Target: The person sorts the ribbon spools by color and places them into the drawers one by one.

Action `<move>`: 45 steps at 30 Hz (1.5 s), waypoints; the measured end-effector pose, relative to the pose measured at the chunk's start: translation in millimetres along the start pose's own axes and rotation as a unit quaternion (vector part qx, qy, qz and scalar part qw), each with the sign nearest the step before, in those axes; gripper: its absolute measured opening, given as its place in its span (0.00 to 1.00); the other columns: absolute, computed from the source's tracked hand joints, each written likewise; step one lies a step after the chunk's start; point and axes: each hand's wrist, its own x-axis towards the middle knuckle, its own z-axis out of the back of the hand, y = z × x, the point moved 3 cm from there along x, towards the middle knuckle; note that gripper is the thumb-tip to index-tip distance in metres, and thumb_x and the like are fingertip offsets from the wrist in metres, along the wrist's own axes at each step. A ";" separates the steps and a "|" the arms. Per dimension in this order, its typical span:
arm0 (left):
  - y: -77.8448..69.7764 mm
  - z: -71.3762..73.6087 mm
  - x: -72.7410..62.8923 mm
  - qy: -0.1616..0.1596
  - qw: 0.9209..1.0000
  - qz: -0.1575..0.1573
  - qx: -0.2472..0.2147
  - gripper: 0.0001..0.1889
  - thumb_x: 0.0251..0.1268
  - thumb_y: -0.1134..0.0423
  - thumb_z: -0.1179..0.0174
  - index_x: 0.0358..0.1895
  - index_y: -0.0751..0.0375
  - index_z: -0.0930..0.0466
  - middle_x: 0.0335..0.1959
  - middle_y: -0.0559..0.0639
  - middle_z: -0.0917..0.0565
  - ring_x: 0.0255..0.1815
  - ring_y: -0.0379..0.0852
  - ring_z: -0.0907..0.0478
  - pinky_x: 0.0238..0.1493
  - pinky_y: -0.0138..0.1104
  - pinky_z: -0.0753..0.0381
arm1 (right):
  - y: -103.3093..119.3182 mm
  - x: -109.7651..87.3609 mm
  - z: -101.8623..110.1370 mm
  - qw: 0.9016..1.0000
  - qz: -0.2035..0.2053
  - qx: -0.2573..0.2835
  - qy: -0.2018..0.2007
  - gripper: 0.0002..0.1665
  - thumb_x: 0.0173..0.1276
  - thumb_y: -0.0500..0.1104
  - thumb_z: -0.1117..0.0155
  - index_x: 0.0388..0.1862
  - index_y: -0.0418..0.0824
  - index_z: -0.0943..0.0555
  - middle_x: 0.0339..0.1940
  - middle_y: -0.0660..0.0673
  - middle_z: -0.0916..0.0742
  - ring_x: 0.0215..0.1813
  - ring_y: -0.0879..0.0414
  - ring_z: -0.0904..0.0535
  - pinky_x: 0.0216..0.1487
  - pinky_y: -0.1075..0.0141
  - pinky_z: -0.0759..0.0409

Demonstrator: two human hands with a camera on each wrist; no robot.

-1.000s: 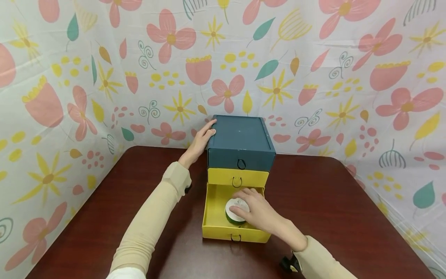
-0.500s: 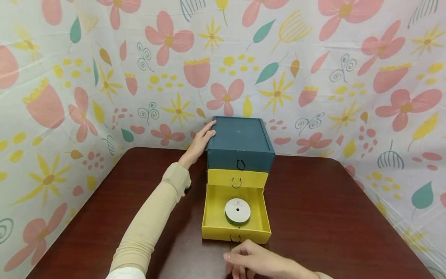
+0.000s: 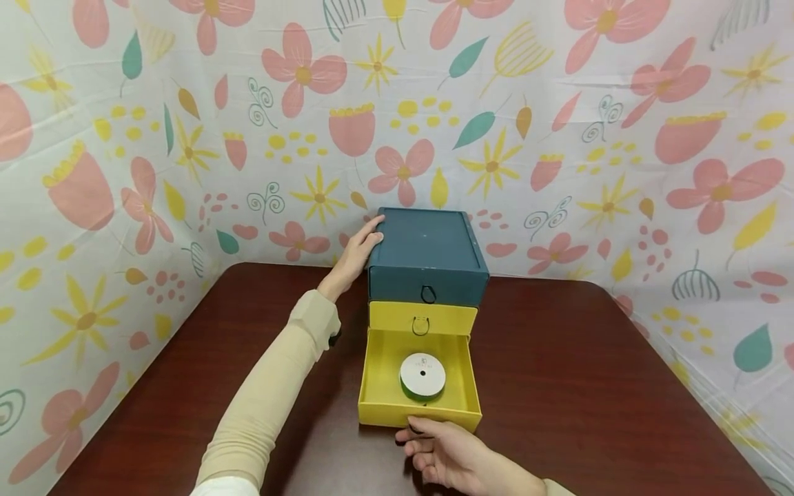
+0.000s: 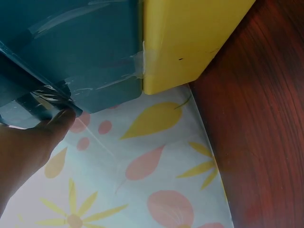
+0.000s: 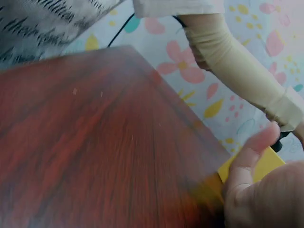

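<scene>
A small chest of drawers stands on the table, with a blue upper part [image 3: 428, 241] above a yellow drawer front [image 3: 397, 317]. Below, the bottom yellow drawer [image 3: 383, 414] is pulled out, and a white-faced ribbon spool [image 3: 431, 380] with a green edge lies flat in it. My left hand [image 3: 353, 256] rests along the chest's upper left edge, its thumb [image 4: 61, 121] against the blue side. At the bottom drawer's front is my right hand [image 3: 455, 455], thumb by the drawer front and fingers loosely bent below. It overlaps where the drawer's black loop pull was.
The dark red-brown table [image 3: 558, 386] extends around the chest on both sides. A floral cloth [image 3: 552, 207] hangs close behind the chest and along the sides. Black loop pulls hang on the blue front [image 3: 429, 294] and the upper yellow front.
My right hand has left the ribbon spool, drawn back over the drawer's front edge, then risen to the drawer front. The spool stays in the drawer; my left hand holds its place.
</scene>
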 end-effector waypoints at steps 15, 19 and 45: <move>3.6 -0.2 5.2 -0.014 1.000 -0.005 0.011 0.29 0.75 0.47 0.58 0.77 0.42 0.48 0.80 0.45 0.52 0.78 0.50 0.49 0.74 0.50 0.44 | 6.8 9.4 2.1 0.998 0.043 0.014 -0.045 0.15 0.77 0.47 0.52 0.35 0.45 0.21 0.22 0.58 0.22 0.21 0.70 0.30 0.22 0.77 0.34; 2.1 -0.1 5.0 -0.016 1.000 -0.011 0.012 0.30 0.75 0.47 0.58 0.77 0.43 0.48 0.80 0.46 0.52 0.79 0.51 0.51 0.75 0.51 0.46 | 9.0 11.9 3.8 0.998 0.047 0.004 -0.053 0.14 0.76 0.47 0.51 0.34 0.45 0.21 0.21 0.58 0.22 0.21 0.69 0.31 0.22 0.77 0.34; -11.3 -0.1 -5.4 0.000 1.000 0.012 -0.003 0.29 0.77 0.52 0.59 0.78 0.47 0.49 0.80 0.47 0.53 0.80 0.52 0.53 0.76 0.51 0.48 | 28.5 31.4 23.5 0.994 0.063 -0.013 -0.084 0.15 0.77 0.44 0.53 0.34 0.43 0.21 0.19 0.58 0.24 0.20 0.68 0.30 0.21 0.77 0.33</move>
